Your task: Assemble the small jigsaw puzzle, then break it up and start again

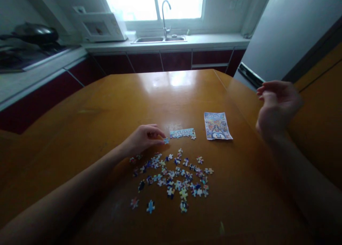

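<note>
Between the thumb and fingers of my left hand (146, 138) is a light blue puzzle piece (166, 141), low over the table. Just right of it lies a joined strip of puzzle pieces (182, 133), pale blue with white lettering. Loose puzzle pieces (176, 175) in many colours are scattered nearer to me. My right hand (279, 107) is raised over the table's right side, its fingers curled in toward the thumb; whether anything is between them is hidden. The nearest thing to it is a printed picture sheet (217, 126) with a penguin-like figure at its bottom.
The brown wooden table (107, 106) has rounded corners. Past its far edge stands a counter with a sink (149, 40), a tap (163, 18) and a white microwave (100, 27). A pan (36, 32) sits on the stove at left; a fridge (288, 31) stands at right.
</note>
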The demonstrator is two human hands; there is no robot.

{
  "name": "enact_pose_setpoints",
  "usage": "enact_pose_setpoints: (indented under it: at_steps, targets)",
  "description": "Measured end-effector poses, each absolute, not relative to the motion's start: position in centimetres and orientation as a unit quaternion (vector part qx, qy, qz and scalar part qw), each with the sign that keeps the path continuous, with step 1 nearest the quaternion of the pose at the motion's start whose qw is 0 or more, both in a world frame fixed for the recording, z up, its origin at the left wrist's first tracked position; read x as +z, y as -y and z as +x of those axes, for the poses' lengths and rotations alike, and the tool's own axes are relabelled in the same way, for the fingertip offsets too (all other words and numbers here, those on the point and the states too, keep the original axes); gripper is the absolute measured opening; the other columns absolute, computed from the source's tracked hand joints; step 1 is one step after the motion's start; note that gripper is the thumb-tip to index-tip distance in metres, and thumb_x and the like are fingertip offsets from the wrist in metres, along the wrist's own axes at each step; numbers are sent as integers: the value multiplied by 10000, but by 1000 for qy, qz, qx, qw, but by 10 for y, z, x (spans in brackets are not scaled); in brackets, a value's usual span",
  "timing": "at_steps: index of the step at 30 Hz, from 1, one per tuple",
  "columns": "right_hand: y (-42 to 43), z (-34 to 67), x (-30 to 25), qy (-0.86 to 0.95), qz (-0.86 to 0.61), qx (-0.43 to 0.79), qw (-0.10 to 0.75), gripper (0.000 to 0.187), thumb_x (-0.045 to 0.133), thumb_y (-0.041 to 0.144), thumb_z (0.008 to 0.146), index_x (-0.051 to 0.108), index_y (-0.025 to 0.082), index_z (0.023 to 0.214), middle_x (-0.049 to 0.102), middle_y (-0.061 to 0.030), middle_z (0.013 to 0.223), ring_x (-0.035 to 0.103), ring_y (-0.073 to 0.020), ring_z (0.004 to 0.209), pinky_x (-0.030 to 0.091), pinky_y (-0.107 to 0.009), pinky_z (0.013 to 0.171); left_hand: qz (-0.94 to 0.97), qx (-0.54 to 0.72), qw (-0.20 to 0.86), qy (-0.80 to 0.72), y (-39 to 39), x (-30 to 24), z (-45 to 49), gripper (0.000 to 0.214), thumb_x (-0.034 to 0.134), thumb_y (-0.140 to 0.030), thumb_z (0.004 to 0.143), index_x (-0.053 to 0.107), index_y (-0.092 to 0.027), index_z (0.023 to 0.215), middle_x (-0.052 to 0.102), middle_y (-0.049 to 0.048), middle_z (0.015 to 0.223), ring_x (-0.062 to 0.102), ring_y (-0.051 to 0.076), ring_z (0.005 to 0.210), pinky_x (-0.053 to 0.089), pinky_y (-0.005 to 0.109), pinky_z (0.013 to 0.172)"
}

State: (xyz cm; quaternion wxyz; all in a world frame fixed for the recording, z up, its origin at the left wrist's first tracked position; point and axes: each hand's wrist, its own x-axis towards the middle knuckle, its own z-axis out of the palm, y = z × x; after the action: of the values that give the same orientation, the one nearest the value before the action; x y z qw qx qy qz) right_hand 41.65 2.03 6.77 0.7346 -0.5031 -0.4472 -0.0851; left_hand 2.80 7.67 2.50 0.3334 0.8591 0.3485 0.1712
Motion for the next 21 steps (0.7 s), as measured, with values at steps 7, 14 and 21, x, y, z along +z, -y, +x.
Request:
enact_pose_setpoints:
  at_steps: [7,14,21]
  targets:
    - [-29,426,59,455,-522,-73,718,205,498,78,743,657,136,858,632,-38,755,591,-134,690,457,-286,654,835,54,399,-376,-90,28,13,250,760,-384,764,743,-163,877,698,30,777,584,130,684,449,228,628]
    - [-20,412,61,499,-514,-71,694,195,529,71,765,686,123,869,664,-52,794,621,-150,738,479,-299,696,824,4,418,-382,-101,32,-2,278,766,-424,765,752,-186,906,743,21,829,651,143,721,495,216,652]
    - [-16,403,56,544,-524,-73,651,160,550,98,791,682,181,825,668,-31,803,632,-174,777,496,-327,719,821,-56,430,-371,-104,35,-10,261,766,-396,765,767,-188,923,732,5,770,640,131,678,473,191,605]
